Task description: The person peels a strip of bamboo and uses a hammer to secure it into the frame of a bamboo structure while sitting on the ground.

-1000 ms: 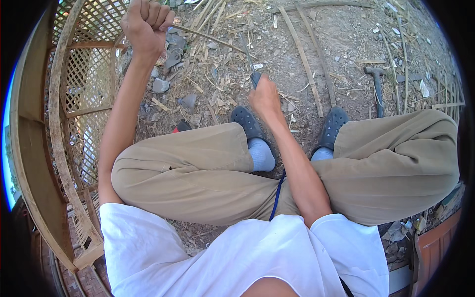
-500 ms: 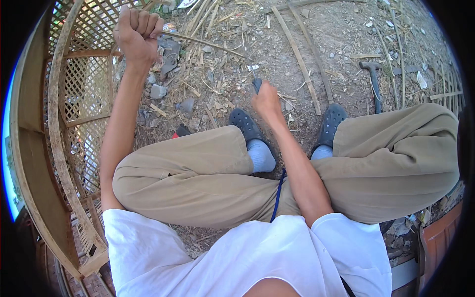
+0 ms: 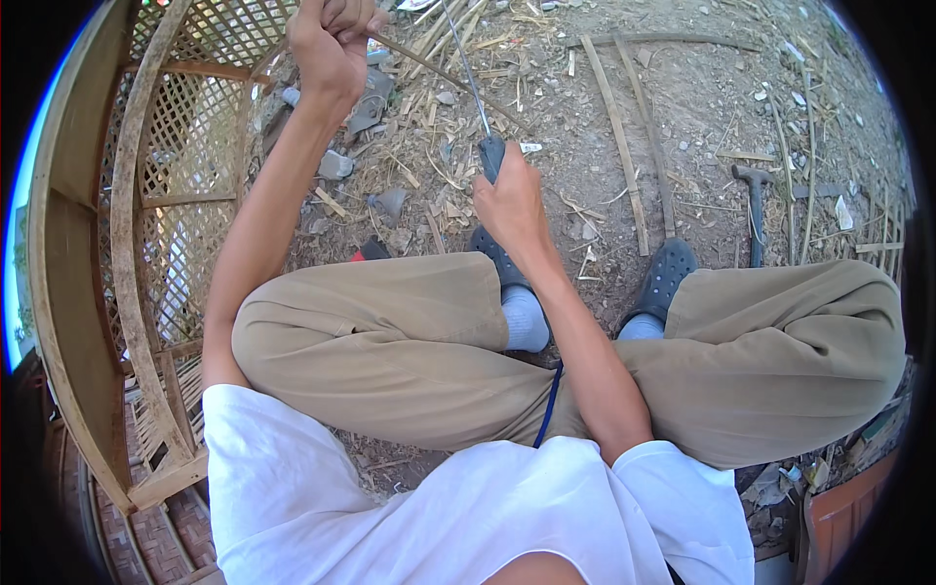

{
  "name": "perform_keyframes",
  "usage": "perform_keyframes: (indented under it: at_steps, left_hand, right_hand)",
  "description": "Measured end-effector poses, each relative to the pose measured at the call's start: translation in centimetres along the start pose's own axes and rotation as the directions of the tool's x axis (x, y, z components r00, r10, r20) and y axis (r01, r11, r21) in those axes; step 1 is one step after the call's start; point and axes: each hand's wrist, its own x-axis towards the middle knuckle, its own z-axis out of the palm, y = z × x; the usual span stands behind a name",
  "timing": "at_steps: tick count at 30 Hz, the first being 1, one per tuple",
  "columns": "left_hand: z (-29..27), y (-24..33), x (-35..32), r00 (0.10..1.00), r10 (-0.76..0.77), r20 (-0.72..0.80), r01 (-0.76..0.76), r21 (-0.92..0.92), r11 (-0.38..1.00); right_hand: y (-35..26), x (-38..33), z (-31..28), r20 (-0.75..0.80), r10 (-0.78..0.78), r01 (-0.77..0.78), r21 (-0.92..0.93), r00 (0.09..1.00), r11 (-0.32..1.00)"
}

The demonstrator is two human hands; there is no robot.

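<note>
At the far left my left hand (image 3: pixel 336 49) is closed in a fist round a thin wooden stick (image 3: pixel 429 71), which slants down to the right over the ground. My right hand (image 3: pixel 514 205), out in front of my knees, grips the grey-blue handle (image 3: pixel 491 156) of a tool with a long, narrow metal blade (image 3: pixel 470 78). The blade points away from me and crosses the stick in this view; whether they touch I cannot tell. Its far end runs out of the picture.
A wooden lattice frame (image 3: pixel 132 195) with curved rails stands along my left. A hammer (image 3: pixel 755 210) lies at the right, beyond my clog (image 3: pixel 669 273). Long wooden strips (image 3: pixel 616 146), shavings and stones are strewn over the dirt. A reddish-brown panel (image 3: pixel 848 517) is at the lower right.
The view has shifted, so the ground sits lower and further right. My left hand has moved right and away with the stick. The tool's blade now shows more plainly, across the stick.
</note>
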Motion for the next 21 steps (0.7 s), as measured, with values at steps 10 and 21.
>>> perform_keyframes:
  at_steps: [10,21]
  left_hand:
    - [1.3,-0.1,0.6,0.984,0.069,-0.164,-0.039,0.178,0.983]
    - [3.1,-0.2,0.0,0.985,0.143,-0.094,-0.116,0.247,0.962]
  right_hand:
    - [3.4,0.5,0.1,-0.023,0.103,-0.104,-0.006,0.994,0.995]
    - [2.1,0.6,0.7,-0.014,0.010,-0.011,-0.003,1.000,1.000]
